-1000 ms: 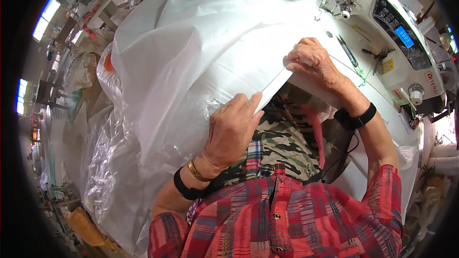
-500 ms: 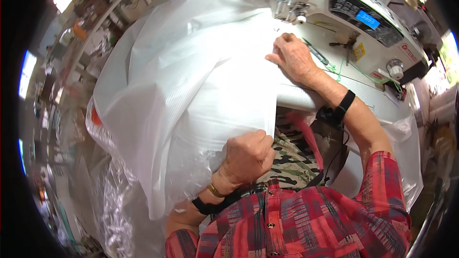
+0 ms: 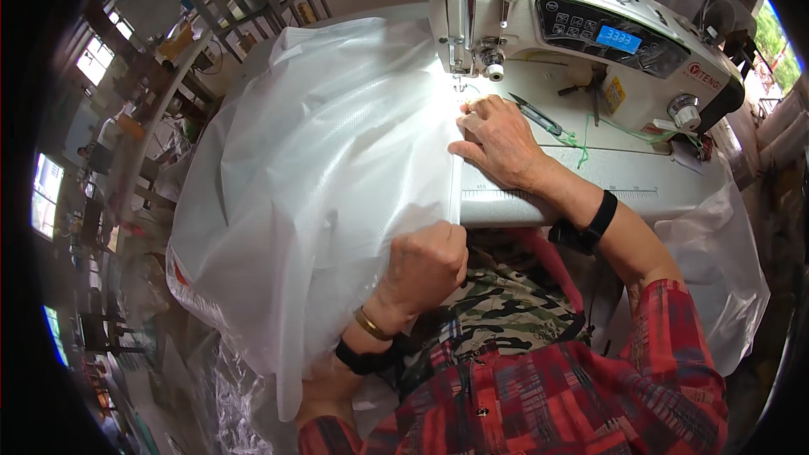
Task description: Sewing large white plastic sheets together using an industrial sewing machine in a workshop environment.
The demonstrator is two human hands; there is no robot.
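A person sits at a white sewing machine with a big white plastic sack spread out in front. The sack is a large bag made of thin woven plastic, and it covers most of the table on the left and hangs down over the person's lap. You cannot see inside the sack, so you cannot tell if anything is in it.

The left hand is closed in a fist, with the fingers squeezed tight on the edge of the sack near the front of the table. The right hand lies flat with its fingers spread a little, pressing the folded edge of the sack down on the table just in front of the needle. The edge of the sack runs in a straight line between the two hands.

A small pair of thread snips lies on the table just behind the right hand. Some green thread lies close by. Each wrist has a black band, and the left wrist has a gold bracelet too
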